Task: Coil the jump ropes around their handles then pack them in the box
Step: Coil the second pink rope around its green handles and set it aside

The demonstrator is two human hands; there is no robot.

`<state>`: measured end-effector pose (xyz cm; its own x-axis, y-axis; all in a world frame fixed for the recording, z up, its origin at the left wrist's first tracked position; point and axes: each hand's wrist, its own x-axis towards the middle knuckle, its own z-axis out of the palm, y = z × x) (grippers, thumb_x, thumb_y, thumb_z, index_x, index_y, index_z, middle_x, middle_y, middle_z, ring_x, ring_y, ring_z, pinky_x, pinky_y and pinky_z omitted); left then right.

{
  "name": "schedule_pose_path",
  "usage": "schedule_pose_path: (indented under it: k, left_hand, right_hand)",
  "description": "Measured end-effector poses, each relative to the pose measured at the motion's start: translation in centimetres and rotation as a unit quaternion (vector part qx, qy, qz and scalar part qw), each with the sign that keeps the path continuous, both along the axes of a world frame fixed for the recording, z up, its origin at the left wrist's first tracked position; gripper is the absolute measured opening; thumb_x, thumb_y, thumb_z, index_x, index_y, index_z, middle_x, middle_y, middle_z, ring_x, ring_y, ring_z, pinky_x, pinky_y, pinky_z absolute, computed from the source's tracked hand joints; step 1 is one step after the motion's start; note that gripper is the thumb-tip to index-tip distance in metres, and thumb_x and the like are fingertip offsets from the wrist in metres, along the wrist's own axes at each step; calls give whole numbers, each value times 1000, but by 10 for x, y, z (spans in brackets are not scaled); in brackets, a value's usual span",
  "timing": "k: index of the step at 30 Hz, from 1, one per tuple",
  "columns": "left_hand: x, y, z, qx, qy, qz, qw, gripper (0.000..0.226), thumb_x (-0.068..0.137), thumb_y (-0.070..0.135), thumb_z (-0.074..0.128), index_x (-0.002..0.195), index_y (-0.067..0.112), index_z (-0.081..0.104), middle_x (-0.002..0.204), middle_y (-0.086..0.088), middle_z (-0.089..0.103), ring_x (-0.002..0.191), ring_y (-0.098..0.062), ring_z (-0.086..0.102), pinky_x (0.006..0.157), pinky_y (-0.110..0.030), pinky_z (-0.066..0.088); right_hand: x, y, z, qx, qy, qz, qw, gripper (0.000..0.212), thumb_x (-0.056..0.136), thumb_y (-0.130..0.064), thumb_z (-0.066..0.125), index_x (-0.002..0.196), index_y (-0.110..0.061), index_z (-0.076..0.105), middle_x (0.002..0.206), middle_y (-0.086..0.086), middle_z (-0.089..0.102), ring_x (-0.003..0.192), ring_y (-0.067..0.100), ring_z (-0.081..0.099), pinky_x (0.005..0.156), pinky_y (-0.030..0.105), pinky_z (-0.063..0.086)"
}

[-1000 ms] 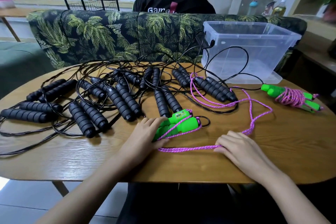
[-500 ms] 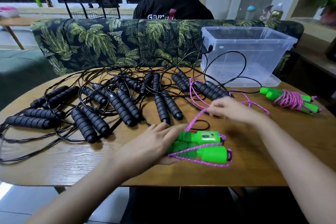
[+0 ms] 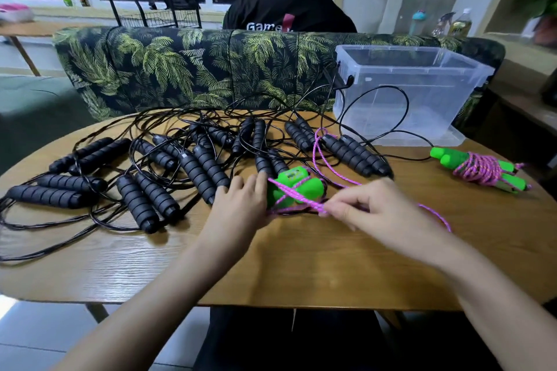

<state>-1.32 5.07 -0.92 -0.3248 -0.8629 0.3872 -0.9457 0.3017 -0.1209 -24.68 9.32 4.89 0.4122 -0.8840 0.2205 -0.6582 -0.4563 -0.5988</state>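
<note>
Now left hand clasps green handles; right hand pinches pink rope.

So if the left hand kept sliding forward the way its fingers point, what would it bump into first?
Probably the black foam handles just beyond the left hand, which holds the green plastic handles; depth is hard to judge.

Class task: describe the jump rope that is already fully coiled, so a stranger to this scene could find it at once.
Start at the clear plastic box on the wooden table. Just in front of it, to the right, lies the coiled jump rope. Unlike the black ropes, it has green handles tightly bound in pink cord, and no hand touches it.
</note>
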Motion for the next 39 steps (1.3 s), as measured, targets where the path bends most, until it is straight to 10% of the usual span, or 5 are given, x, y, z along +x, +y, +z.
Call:
schedule_pose_path:
  k: [4,12,21,31,39]
  left_hand:
    - [5,-3,11,73,123,12,990,78,84,59,55,147,16,36,136,-5,54,117,-34,48,87,-42,43]
    - [12,6,22,178,404,-128,888,87,71,61,70,142,17,47,113,1,67,103,-15,63,94,-37,51]
    - [3,15,26,267,477,-180,818,99,62,70,75,141,19,44,122,5,65,110,-8,64,98,-35,51]
    - [-2,17,26,64,251,-113,959,74,77,68,63,132,21,46,113,6,65,101,-17,58,75,-32,40]
    - [22,-2,21,-54,162,-165,971,78,84,80,32,132,19,43,118,1,64,105,-19,58,83,-36,41]
  right_hand:
    - [9,16,-30,12,-31,-16,999,26,84,-57,51,98,-45,69,57,-15,60,58,3,56,66,34,49]
    - [16,-10,-66,61,-124,-45,989,18,91,-48,58,88,-42,74,55,-12,56,62,11,53,73,44,47]
    - [35,-12,-64,26,-144,-32,989,19,77,-59,48,73,-58,66,57,-7,57,64,20,56,70,45,46]
    - [17,-9,-76,-41,-26,-70,996,19,88,-60,56,97,-46,65,62,-30,58,63,3,56,68,37,49]
    - [-44,-35,-76,40,-36,-1,999,18,96,-38,58,80,-34,64,66,-10,54,63,5,50,66,36,42]
